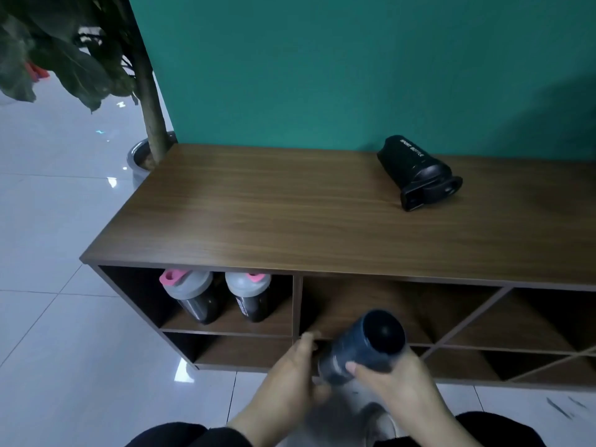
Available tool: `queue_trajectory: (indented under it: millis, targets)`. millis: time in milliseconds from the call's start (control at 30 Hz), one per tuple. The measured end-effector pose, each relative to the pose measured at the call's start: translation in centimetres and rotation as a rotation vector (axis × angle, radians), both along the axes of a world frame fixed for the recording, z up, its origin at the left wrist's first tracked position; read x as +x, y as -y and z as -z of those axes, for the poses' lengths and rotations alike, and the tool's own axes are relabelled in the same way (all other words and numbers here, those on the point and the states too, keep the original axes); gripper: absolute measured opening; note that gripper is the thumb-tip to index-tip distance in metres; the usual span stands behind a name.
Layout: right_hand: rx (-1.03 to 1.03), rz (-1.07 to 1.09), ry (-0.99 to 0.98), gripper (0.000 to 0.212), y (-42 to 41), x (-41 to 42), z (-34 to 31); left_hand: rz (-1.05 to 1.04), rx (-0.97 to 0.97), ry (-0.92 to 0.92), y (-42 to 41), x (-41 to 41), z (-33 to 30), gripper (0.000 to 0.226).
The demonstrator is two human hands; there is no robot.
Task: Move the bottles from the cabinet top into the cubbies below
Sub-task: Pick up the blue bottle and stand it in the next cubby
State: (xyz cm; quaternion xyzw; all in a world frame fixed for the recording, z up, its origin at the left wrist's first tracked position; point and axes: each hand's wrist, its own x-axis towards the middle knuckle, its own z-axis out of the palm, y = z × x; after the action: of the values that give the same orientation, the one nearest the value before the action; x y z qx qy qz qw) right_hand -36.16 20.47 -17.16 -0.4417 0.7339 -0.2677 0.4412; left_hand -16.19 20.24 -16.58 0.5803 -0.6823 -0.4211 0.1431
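Observation:
Both my hands hold a dark blue bottle low in front of the wooden cabinet, its base pointing up toward the middle cubby. My left hand grips its cap end and my right hand wraps its body. A black sport bottle lies on its side on the cabinet top at the right. Two dark bottles with grey lids and pink caps, one beside the other, stand in the upper left cubby.
A potted plant stands at the cabinet's left end against the teal wall. White glossy floor tiles spread to the left. Diagonal dividers split the right cubbies. My dark-clothed knees sit at the bottom edge.

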Motion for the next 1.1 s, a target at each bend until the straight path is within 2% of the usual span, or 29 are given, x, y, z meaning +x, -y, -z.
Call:
queue_trajectory:
  millis: [33, 133, 233, 333, 400, 533, 633, 800, 967, 1100]
  targets:
    - [-0.021, -0.014, -0.033, 0.075, 0.7, 0.3, -0.1, -0.045, 0.042, 0.035, 0.2, 0.3, 0.4, 0.065]
    - [-0.067, -0.057, -0.083, 0.075, 3.5, 0.9, 1.8, -0.134, 0.189, -0.025, 1.3, 0.3, 1.5, 0.052]
    - [-0.104, -0.062, -0.117, 0.072, 5.6, 1.6, 3.0, -0.174, 0.260, -0.129, 2.6, -0.4, 2.1, 0.053]
    - [-0.145, -0.042, -0.124, 0.072, 7.4, 2.1, 3.2, -0.173, 0.268, -0.192, 3.6, -1.7, 3.5, 0.075]
    - [-0.173, -0.028, -0.141, 0.073, 8.5, 2.2, 2.8, -0.179, 0.275, -0.263, 4.1, -2.4, 3.8, 0.083]
    - [-0.179, -0.011, -0.162, 0.066, 10.2, 2.6, 2.6, -0.221, 0.268, -0.379, 5.7, -4.0, 3.8, 0.080]
    - [-0.149, -0.020, -0.181, 0.059, 11.1, 2.7, 2.9, -0.274, 0.266, -0.375, 7.0, -4.7, 5.2, 0.076]
    - [-0.137, -0.027, -0.170, 0.074, 11.9, 2.6, 4.0, -0.358, 0.291, -0.420, 8.2, -4.8, 6.6, 0.066]
    - [-0.150, -0.071, -0.174, 0.066, 11.7, 3.0, 4.1, -0.416, 0.294, -0.485, 8.3, -4.7, 7.7, 0.068]
    - [-0.160, -0.112, -0.085, 0.073, 11.9, 2.6, 4.4, -0.379, 0.288, -0.434, 7.9, -5.0, 6.8, 0.070]
